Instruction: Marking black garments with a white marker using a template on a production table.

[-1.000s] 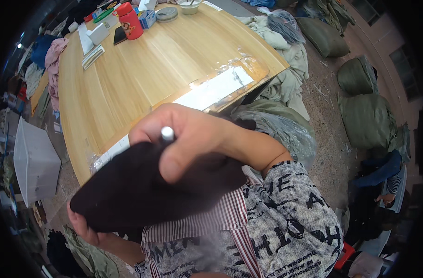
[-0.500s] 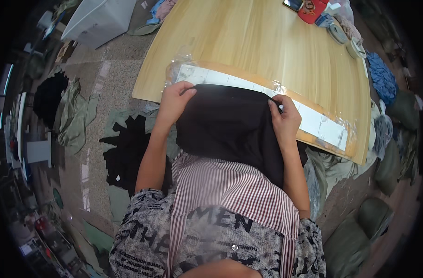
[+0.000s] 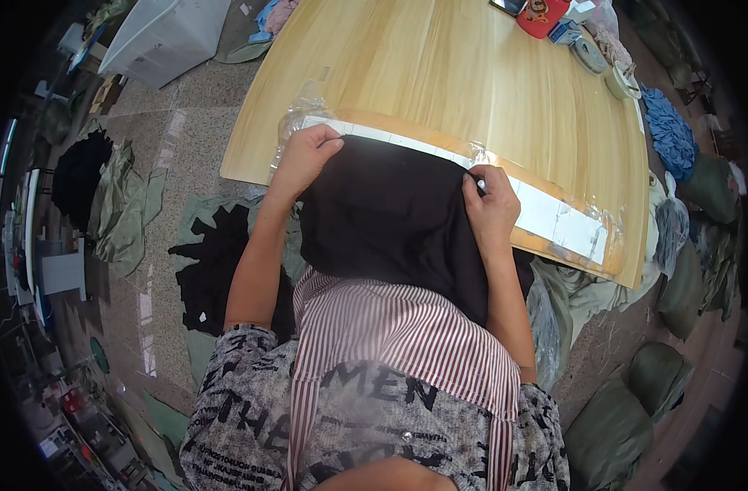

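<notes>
Black cloth (image 3: 382, 213) in the pinch of both hands (image 3: 302, 164) (image 3: 494, 207), white bin (image 3: 165, 45) well apart, contents indistinct.

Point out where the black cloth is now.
At the head view's centre, the black cloth is held between the left hand and right hand, overlapping the white strip.

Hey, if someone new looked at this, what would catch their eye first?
Probably the black cloth, held between the left hand and right hand over the table's near edge. Next, perhaps the red bottle on the table at the top, and the white bin at upper left.
</notes>
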A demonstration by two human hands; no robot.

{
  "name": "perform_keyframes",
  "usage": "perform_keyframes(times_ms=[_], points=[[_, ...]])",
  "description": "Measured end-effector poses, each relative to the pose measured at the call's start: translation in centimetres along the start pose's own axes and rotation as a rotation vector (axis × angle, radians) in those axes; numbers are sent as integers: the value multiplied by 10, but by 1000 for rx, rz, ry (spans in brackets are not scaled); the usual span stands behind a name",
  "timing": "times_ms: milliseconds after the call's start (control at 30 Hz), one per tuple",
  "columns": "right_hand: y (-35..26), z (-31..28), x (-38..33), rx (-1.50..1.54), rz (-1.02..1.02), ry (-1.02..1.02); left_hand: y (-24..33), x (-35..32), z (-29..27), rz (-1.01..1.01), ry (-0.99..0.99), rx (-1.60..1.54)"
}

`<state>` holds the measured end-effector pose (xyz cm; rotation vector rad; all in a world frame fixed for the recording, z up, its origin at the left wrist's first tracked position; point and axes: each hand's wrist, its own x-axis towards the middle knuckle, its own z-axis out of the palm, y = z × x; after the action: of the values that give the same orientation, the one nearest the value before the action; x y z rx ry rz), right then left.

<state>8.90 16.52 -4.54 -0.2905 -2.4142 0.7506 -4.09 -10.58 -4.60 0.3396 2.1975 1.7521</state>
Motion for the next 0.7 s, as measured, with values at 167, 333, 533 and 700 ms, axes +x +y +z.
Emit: perform_keyframes(times_ms=[167, 333, 533, 700], points=[[2, 0, -3, -4, 21, -11, 24, -19, 22, 251, 348, 741], [-3, -2, -1, -17, 9, -19, 35, -44, 84, 672, 182, 535], [-1, -2, -3, -4, -14, -9, 20, -45, 126, 674, -136, 726], [-4, -11, -6, 18, 25, -47, 21, -47, 129, 685, -144, 755]])
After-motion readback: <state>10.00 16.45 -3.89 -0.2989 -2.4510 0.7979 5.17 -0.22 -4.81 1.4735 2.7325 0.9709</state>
